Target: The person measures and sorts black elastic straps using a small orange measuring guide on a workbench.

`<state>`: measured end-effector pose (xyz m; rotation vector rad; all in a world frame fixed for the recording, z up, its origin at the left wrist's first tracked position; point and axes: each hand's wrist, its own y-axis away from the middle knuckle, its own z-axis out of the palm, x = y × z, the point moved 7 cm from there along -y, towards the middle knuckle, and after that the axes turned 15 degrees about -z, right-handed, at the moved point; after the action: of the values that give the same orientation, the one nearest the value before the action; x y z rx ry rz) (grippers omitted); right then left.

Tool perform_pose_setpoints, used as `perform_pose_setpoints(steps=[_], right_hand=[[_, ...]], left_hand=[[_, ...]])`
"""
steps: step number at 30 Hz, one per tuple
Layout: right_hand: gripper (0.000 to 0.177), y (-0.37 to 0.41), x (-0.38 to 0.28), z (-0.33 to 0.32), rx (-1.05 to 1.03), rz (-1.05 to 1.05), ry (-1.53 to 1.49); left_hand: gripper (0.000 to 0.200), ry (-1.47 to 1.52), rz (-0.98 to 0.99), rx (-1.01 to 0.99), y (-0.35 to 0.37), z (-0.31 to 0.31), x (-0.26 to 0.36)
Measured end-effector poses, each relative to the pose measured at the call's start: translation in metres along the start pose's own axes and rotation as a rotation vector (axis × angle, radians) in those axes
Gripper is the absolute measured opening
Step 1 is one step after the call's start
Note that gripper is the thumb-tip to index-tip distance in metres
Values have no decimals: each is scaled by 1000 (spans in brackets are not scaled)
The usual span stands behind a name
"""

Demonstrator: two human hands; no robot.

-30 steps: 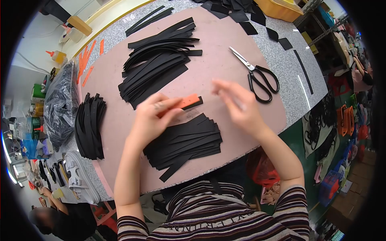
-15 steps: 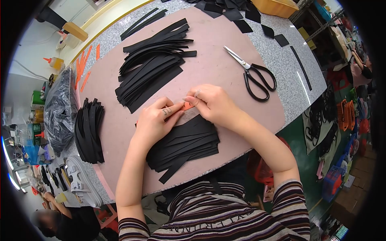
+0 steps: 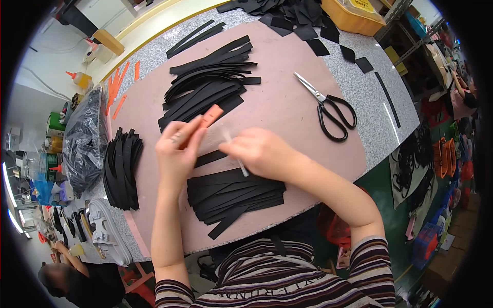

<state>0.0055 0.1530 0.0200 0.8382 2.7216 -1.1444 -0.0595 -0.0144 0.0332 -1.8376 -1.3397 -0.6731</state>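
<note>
Nearest me, a stack of black strips (image 3: 236, 192) lay on the pink mat (image 3: 287, 102) covering the counter (image 3: 372, 97). Just past it, my right hand (image 3: 259, 151) was closed, pinching a thin pale strip (image 3: 241, 167) that was too blurred to make out. My left hand (image 3: 177, 149) pinched an orange strip (image 3: 211, 115), held tilted above the mat. Farther off sat a bigger black pile (image 3: 208, 87). The scissors (image 3: 328, 108) lay to the right, well apart.

1 head camera looks forward and down, close over left hand (image 3: 177, 149), right hand (image 3: 258, 152) and mat (image 3: 287, 102).
</note>
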Motion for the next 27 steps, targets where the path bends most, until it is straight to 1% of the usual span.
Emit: perform_pose_setpoints(steps=[1,2,5,7,8,9,11,13,14,15,17,18,21,22,26,27], right_hand=[[26,-4,-8,13,-65,-123,58],[31,-2,-8,30,-165,-176,95],[32,-7,-5,23,-143,-183,-68],[30,-2,-33,13,-179,-288,-80],[25,5,-45,17,-273,-277,-200],[24,6,-53,17,-291,-245,-256],[30,0,-26,19,-364,-113,-435],[36,-17,27,12,-154,-57,21],[37,-32,48,7,-56,-81,112],[38,-45,66,0,45,-105,205],[36,-49,101,23,-65,-117,289],[30,-56,104,24,-130,-170,206],[26,-45,84,9,-138,-278,190],[25,-37,70,2,-75,-324,262],[27,8,59,-10,-110,-177,120],[29,10,57,-13,-57,-122,101]], left_hand=[[26,5,-9,34,-2,-10,1],[27,8,-19,70,-4,-21,2],[28,-60,-38,76,2,-46,-2],[27,-93,-44,127,9,-69,-17],[27,-96,-66,141,12,-79,-24],[27,-98,-87,153,15,-85,-30],[27,-77,-124,151,17,-86,-37],[27,-49,-124,144,15,-77,-31],[27,-15,-77,142,14,-69,-24],[27,-14,-101,108,13,-62,-16],[28,-55,-50,99,13,-56,-1],[29,-62,-26,102,13,-56,3],[29,-73,-7,122,16,-67,-3],[30,-79,-4,127,18,-72,-7],[29,-100,-70,125,25,-79,-20],[29,-87,-59,118,24,-75,-19]])
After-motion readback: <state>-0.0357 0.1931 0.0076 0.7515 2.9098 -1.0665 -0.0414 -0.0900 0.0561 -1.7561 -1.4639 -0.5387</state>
